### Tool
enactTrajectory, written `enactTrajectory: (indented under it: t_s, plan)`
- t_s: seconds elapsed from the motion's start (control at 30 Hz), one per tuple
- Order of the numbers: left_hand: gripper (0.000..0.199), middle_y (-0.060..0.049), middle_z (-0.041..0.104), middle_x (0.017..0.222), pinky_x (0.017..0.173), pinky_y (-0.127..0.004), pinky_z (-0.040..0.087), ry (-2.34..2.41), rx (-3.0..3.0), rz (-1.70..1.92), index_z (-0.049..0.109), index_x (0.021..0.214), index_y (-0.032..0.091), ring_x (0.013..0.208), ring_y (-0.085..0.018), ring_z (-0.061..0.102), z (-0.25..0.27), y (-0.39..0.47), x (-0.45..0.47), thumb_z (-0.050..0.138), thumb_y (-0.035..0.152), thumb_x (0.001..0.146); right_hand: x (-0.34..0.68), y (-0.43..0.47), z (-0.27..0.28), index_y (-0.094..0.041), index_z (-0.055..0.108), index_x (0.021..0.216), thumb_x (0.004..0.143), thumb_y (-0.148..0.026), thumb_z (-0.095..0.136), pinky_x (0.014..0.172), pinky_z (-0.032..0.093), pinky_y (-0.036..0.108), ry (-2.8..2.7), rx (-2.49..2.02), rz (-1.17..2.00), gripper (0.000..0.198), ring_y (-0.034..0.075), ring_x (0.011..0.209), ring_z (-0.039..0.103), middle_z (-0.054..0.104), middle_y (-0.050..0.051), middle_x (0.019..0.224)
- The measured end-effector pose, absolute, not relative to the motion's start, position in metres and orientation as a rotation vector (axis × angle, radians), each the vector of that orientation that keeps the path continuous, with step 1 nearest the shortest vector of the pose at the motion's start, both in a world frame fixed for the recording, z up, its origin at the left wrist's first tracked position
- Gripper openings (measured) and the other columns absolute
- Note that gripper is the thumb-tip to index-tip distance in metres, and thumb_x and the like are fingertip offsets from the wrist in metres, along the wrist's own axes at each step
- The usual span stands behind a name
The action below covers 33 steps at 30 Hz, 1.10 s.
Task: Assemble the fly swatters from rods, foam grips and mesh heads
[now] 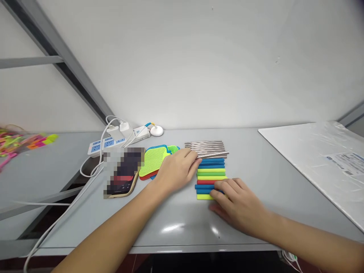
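My left hand is closed, thumb and fingers pinching the left end of a thin metal rod. That rod lies slightly askew over a row of similar metal rods. Just nearer is a column of short coloured tubes in blue, yellow-green, green and red, laid side by side. My right hand rests at the right of the nearest tubes, its fingers bent over a blue tube; the thumb is partly hidden. Left of my left hand is a stack of perforated plastic pieces, resembling fly swatter heads.
A phone, partly pixelated, lies at the left, before a power strip with white chargers and cables. A round white device is near the wall. A large wrapped white board covers the right side. Bright blurred items lie far left.
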<state>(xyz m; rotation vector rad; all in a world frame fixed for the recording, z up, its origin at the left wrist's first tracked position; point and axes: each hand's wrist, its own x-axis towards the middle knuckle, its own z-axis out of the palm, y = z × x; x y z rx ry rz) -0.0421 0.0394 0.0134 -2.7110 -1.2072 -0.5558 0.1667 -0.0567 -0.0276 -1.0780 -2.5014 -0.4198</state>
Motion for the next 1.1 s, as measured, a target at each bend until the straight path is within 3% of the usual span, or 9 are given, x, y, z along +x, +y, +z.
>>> enactTrajectory:
  t_s: [0.3, 0.4, 0.53, 0.7, 0.93, 1.1]
  plan:
    - [0.027, -0.003, 0.058, 0.083, 0.062, -0.029, 0.038, -1.033, -2.801, -0.581, 0.06, 0.095, 0.019, 0.078, -0.019, 0.054, 0.012, 0.034, -0.043, 0.037, 0.034, 0.1, 0.186, -0.016, 0.007, -0.014, 0.05, 0.117, 0.089, -0.027, 0.062, 0.09, 0.038, 0.048, -2.233, -1.02, -0.551, 0.034, 0.027, 0.098, 0.056, 0.062, 0.015, 0.109]
    - [0.023, -0.003, 0.058, 0.081, 0.06, -0.029, 0.037, -0.97, -2.775, -0.671, 0.06, 0.095, 0.019, 0.075, -0.018, 0.053, 0.013, 0.034, -0.045, 0.041, 0.032, 0.098, 0.198, 0.0, 0.012, -0.016, 0.051, 0.115, 0.09, -0.031, 0.063, 0.086, 0.041, 0.043, -2.168, -1.083, -0.351, 0.032, 0.021, 0.088, 0.059, 0.065, 0.009, 0.099]
    - [0.018, -0.003, 0.058, 0.079, 0.058, -0.028, 0.036, -0.941, -2.731, -0.764, 0.06, 0.098, 0.018, 0.071, -0.017, 0.053, 0.013, 0.039, -0.049, 0.046, 0.028, 0.096, 0.211, 0.004, 0.007, -0.022, 0.056, 0.103, 0.09, -0.026, 0.063, 0.07, 0.046, 0.031, -1.961, -1.121, 0.033, 0.015, 0.015, 0.077, 0.058, 0.063, 0.001, 0.082]
    - [0.014, -0.002, 0.058, 0.081, 0.06, -0.027, 0.039, -0.998, -2.759, -0.78, 0.059, 0.101, 0.021, 0.072, -0.016, 0.055, 0.008, 0.043, -0.052, 0.049, 0.029, 0.095, 0.212, -0.003, 0.003, -0.025, 0.059, 0.099, 0.089, -0.021, 0.063, 0.067, 0.048, 0.027, -1.806, -1.13, 0.307, 0.012, 0.013, 0.075, 0.061, 0.064, -0.002, 0.081]
    - [0.019, -0.002, 0.062, 0.086, 0.067, -0.027, 0.044, -1.153, -2.762, -0.892, 0.058, 0.099, 0.02, 0.075, -0.015, 0.059, 0.016, 0.05, -0.059, 0.053, 0.038, 0.094, 0.213, -0.001, 0.0, -0.025, 0.059, 0.095, 0.091, -0.024, 0.059, 0.067, 0.051, 0.031, -1.714, -1.104, 0.375, 0.004, 0.017, 0.075, 0.062, 0.065, 0.001, 0.082]
    - [0.013, -0.001, 0.064, 0.086, 0.067, -0.025, 0.045, -1.171, -2.81, -0.973, 0.059, 0.098, 0.021, 0.074, -0.013, 0.059, 0.02, 0.053, -0.058, 0.053, 0.032, 0.095, 0.223, 0.008, 0.002, -0.025, 0.061, 0.093, 0.092, -0.031, 0.058, 0.07, 0.051, 0.032, -1.662, -1.206, 0.344, 0.007, 0.019, 0.08, 0.063, 0.066, 0.002, 0.086]
